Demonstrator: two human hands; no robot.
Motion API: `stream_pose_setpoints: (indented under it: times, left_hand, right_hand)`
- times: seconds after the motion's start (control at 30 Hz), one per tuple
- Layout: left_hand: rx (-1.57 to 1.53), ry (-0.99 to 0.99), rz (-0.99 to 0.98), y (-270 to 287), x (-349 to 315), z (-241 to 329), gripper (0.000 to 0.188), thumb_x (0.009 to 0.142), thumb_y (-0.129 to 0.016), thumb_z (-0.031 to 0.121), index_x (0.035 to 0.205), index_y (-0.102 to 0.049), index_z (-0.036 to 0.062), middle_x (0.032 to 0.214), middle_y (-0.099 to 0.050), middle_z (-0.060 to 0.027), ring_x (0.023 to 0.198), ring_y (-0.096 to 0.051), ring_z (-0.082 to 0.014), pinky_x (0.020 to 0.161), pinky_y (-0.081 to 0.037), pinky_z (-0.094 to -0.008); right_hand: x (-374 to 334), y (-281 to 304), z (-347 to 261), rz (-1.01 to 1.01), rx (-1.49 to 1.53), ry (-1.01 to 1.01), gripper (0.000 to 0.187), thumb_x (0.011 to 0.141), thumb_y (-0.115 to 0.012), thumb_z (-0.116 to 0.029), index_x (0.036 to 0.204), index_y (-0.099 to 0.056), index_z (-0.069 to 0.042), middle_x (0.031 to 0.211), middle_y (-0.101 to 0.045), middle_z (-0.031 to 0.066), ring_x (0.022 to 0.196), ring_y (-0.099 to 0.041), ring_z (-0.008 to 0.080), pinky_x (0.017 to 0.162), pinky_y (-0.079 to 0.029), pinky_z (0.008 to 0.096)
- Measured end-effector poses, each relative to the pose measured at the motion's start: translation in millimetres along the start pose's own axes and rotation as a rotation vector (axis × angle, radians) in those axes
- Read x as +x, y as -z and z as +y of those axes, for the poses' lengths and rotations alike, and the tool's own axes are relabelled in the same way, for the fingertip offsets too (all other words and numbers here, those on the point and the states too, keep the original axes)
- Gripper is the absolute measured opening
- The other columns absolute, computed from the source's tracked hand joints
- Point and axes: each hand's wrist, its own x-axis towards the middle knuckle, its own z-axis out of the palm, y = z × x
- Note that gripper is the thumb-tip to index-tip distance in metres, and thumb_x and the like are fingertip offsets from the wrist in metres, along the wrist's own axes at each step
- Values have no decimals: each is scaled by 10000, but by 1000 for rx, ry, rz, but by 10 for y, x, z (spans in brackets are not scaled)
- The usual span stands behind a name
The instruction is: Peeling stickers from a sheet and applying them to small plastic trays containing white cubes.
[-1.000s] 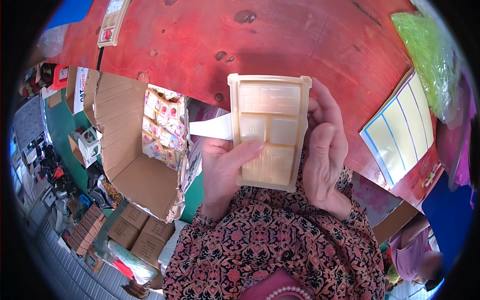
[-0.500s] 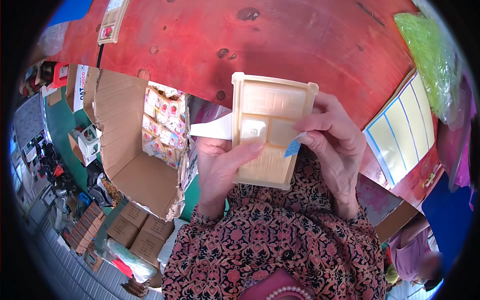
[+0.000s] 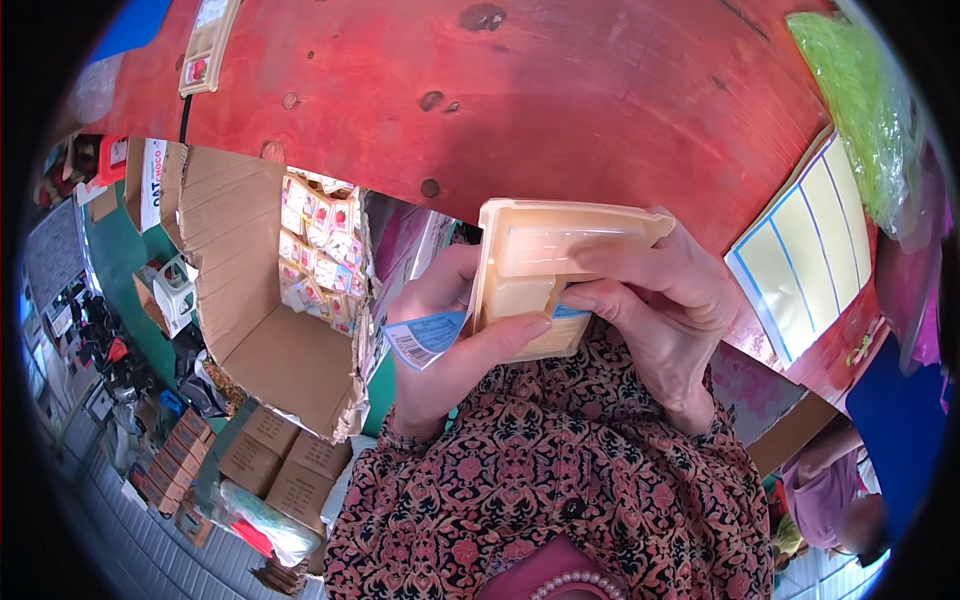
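Observation:
A cream plastic compartment tray (image 3: 535,240) is held up in front of my patterned top, tilted so its far edge rises. My left hand (image 3: 445,335) is closed on the tray's left side, its thumb lying across the face. A blue and white paper strip (image 3: 420,338) with a barcode juts out past that side, next to the left fingers. My right hand (image 3: 670,310) is closed at the tray's right side. Its thumb presses on a bit of blue paper at the tray, and its other fingers lie along the tray's upper right.
The red tabletop (image 3: 600,110) spans the far side. Another compartment tray (image 3: 205,50) lies at far left. A cardboard box (image 3: 300,370) at left holds several small packets (image 3: 320,250). At right are striped sheets (image 3: 805,250), a green plastic bag (image 3: 845,110) and a person in purple (image 3: 825,490).
The tray has tipped from facing up to steeply tilted. The strip's left end now shows its blue, barcoded side instead of white. My right thumb has pressed the blue end against the tray.

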Motion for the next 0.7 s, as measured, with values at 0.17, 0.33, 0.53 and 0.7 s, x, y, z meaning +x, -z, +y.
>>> stream_pose_setpoints:
  times: [0.17, 0.33, 0.53, 0.7]
  left_hand:
    - [-50, 49, 3, -48, -12, -25, 383, 725, -711, -23, 1065, -533, -15, 980, -626, -90, 874, -607, -129, 762, -495, -264]
    - [-36, 98, 73, -166, -6, -79, 423, 711, -710, -40, 1094, -535, -16, 1017, -622, -105, 909, -612, -155, 781, -507, -285]
    - [-245, 43, 151, -203, 48, -145, 463, 709, -682, -69, 1144, -527, -22, 1002, -634, -104, 883, -622, -160, 767, -513, -277]
    - [-245, 30, 164, -180, 75, -131, 429, 714, -688, -54, 1118, -546, -24, 963, -645, -103, 833, -630, -146, 733, -521, -267]
  right_hand:
    - [-53, -115, 37, 218, 129, -80, 361, 642, -782, -21, 911, -542, -42, 842, -600, 60, 705, -575, 133, 575, -437, 232]
    - [-92, -91, 64, 158, -120, -34, 383, 657, -789, -31, 844, -455, -45, 838, -593, 66, 703, -558, 114, 586, -442, 222]
    - [-89, -109, -31, 174, 187, -133, 344, 775, -700, -39, 988, -431, -7, 937, -629, 109, 805, -591, 121, 715, -482, 239]
    - [-34, -68, -112, 165, 237, -320, 458, 816, -652, -22, 1197, -402, 20, 932, -648, 118, 820, -609, 115, 728, -493, 241]
